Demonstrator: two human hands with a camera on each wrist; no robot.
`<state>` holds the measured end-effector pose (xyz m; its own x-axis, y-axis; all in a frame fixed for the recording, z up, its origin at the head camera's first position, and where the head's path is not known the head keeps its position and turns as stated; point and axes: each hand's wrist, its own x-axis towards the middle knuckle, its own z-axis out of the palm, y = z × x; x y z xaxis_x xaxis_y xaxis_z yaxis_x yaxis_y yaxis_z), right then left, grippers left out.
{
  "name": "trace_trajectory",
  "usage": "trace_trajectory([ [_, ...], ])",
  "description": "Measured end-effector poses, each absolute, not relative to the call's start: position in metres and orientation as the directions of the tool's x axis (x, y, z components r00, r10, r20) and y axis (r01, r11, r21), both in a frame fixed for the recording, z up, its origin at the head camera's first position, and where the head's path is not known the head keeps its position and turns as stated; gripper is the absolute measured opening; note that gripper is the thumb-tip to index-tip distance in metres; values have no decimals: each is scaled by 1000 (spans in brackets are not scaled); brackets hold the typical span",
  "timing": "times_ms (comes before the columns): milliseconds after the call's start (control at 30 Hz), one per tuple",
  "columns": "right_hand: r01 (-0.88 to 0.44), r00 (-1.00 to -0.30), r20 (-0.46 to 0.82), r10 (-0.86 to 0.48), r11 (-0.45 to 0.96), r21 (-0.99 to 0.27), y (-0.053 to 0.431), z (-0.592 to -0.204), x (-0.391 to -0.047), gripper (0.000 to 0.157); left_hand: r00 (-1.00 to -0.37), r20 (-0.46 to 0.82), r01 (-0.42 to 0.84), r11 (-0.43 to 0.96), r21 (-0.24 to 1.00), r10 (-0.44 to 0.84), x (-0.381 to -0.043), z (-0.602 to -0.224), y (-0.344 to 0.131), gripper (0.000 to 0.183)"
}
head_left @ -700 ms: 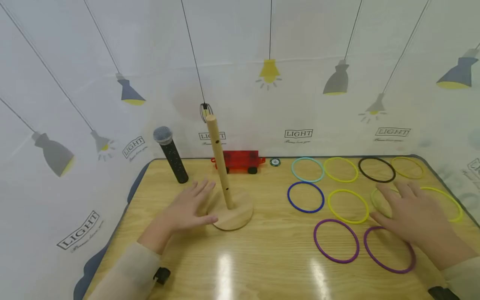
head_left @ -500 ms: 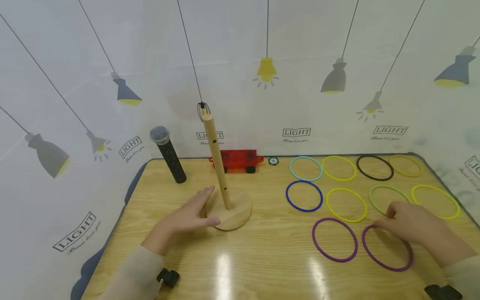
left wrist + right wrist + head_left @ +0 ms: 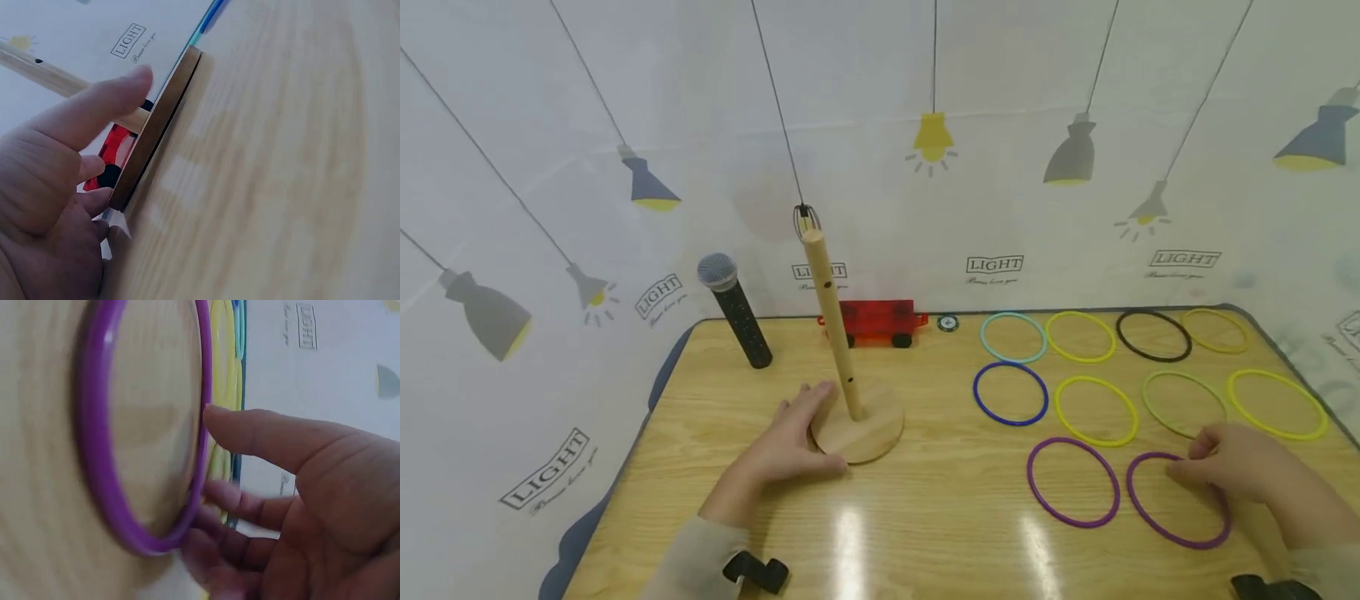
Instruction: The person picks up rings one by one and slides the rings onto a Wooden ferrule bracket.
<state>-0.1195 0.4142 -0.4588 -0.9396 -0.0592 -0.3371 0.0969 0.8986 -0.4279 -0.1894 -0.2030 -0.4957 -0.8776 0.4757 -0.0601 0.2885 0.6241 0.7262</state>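
Observation:
A wooden stand (image 3: 852,417), a round base with an upright peg, is at the left-centre of the table. My left hand (image 3: 786,442) holds the left side of its base, fingers at the far left rim and thumb near the front edge. Of the two purple rings in the front row, the right purple ring (image 3: 1152,518) lies below my right hand (image 3: 1243,467). In the right wrist view, the thumb reaches the ring's edge and blurred fingertips are at its lower end, with a gap between thumb and fingers. Part of the ring is hidden by the hand.
A black microphone (image 3: 747,321) stands back left, beside a red toy wagon (image 3: 877,321) and a small round chip (image 3: 948,323). Rings in light blue, blue (image 3: 976,400), yellow (image 3: 1133,425), green and black (image 3: 1187,342) lie behind and around the purple ones. A printed curtain borders the table.
My left hand has moved right and closed on the stand's base. The right hand has come down and back from over the green ring to the right purple ring, its fingers drawing together.

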Motion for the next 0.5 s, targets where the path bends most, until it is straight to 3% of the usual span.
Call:
trace_trajectory([
  [133, 98, -952, -304, -45, 894, -438, 420, -470, -112, 32, -876, -30, 315, 617, 721, 482, -191, -501, -203, 124],
  [500, 152, -976, -211, 50, 852, -501, 421, -492, -93, 43, -892, -28, 330, 690, 645, 452, -190, -506, -199, 118],
])
